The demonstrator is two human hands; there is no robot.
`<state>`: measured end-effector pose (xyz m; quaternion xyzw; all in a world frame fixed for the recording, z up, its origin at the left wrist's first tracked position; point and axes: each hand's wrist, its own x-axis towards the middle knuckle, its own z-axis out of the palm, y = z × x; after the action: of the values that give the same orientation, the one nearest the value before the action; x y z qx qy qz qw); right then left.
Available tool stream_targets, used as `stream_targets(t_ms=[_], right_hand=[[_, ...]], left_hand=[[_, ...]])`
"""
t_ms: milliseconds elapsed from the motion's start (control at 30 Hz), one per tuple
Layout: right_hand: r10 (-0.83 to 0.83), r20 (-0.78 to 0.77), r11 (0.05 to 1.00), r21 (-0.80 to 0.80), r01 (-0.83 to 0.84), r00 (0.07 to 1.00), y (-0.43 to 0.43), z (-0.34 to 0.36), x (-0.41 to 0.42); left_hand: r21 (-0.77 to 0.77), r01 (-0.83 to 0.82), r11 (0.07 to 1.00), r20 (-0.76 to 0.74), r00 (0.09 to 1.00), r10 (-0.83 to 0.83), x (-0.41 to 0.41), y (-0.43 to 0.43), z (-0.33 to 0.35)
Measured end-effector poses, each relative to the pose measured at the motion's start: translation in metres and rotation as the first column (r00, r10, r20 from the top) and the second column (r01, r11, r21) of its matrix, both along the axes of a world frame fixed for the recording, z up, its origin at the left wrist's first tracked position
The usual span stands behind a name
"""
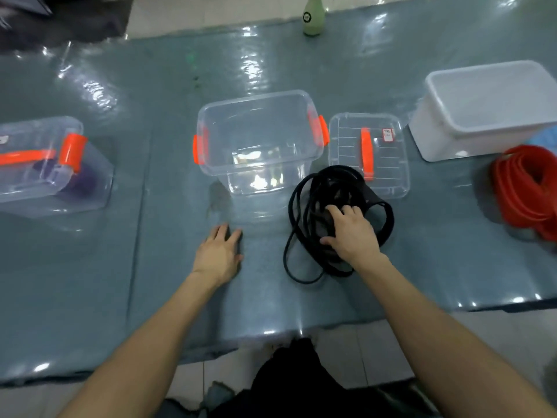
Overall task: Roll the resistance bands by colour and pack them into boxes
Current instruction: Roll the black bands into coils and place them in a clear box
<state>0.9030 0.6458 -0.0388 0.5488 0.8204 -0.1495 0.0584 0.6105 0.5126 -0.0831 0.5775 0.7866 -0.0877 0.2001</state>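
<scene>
A loose coil of black resistance band [304, 206] lies on the grey mat in front of an open clear box [259, 137] with orange latches. My right hand [351, 233] lies on top of the black coil, fingers curled into its strands. My left hand [220, 251] rests flat on the mat to the left of the coil, holding nothing. The box's clear lid [382, 152] with an orange handle lies flat to its right. A red band coil [524, 188] sits at the far right. A closed clear box [45, 164] at the left holds a purple band.
A white tub [494, 110] stands upside-down-looking on its lid at the back right. A pale green bottle [313, 18] stands at the mat's far edge. The glossy grey mat [150, 86] ends near my knees, with tiled floor beyond.
</scene>
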Motion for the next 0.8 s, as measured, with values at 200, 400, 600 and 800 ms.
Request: stream_targets(t_ms=[200, 400, 600, 800], right_hand=[[-0.072, -0.197, 0.988, 0.122, 0.097, 0.978, 0.023, 0.058, 0.004], [-0.014, -0.155, 0.951, 0.304, 0.062, 0.988, 0.043, 0.134, -0.002], [-0.030, -0.383, 0.926, 0.337, 0.170, 0.923, 0.031, 0.187, -0.020], [-0.070, -0.490, 0.940, 0.259, 0.222, 0.869, 0.022, 0.199, -0.023]], left_hand=[[-0.076, -0.028, 0.997, 0.123, 0.992, 0.037, -0.004, 0.013, 0.018], [0.160, -0.052, 0.986, 0.344, 0.939, -0.006, 0.008, 0.047, 0.071], [0.425, -0.124, 0.897, 0.547, 0.825, -0.145, 0.018, 0.078, 0.138], [0.518, -0.153, 0.842, 0.614, 0.751, -0.242, 0.017, 0.086, 0.168]])
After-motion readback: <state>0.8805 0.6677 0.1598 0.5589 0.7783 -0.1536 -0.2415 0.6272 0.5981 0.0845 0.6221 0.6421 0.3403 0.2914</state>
